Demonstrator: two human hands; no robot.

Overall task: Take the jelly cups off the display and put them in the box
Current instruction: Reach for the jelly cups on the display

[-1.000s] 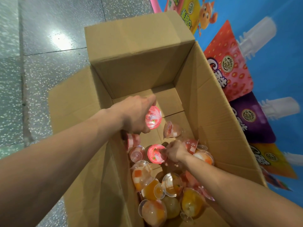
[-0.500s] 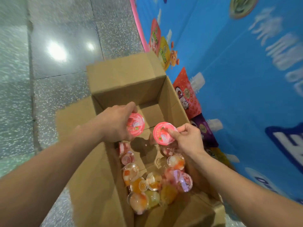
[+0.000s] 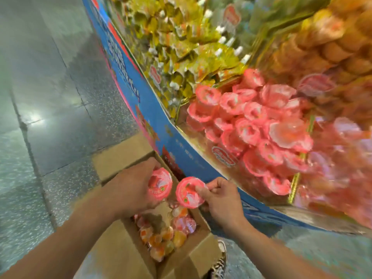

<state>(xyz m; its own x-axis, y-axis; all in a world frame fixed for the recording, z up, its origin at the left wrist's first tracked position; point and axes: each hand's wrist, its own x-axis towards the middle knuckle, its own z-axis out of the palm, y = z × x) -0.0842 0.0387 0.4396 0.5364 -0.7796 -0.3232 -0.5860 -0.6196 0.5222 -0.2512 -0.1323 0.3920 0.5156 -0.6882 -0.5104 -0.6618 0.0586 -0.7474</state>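
Both grips are full: the left grip is curled round one pink-lidded jelly cup, lid turned up toward me, and the right grip pinches the rim of a second cup between thumb and fingertips. The two cups sit just beside each other; I cannot tell whether they touch. Both hang above the open cardboard box, over its far half.

For room to move, the box stands on the speckled floor close against the blue front panel of the display. That panel hems me in on the right, while the left side opens onto the floor tiles. The box's far flap stands up beyond the left grip. A shoe pokes out by the box's near right corner.

Counts — two cups in hand, one per grip, and one box. Inside it lies a heap of loose cups in orange, yellow and pink, too smeared for me to count. On the display a pile of pink-lidded cups fills one bay, also too blurred to number. Beyond it is a bay of yellow packets, and to the right are orange-brown goods I cannot make out.

Both forearms come in from the bottom corners and converge over the box. The left shows me the back of the hand, knuckles up, and the right has its fingers curled in with the thumb on the lid's edge.
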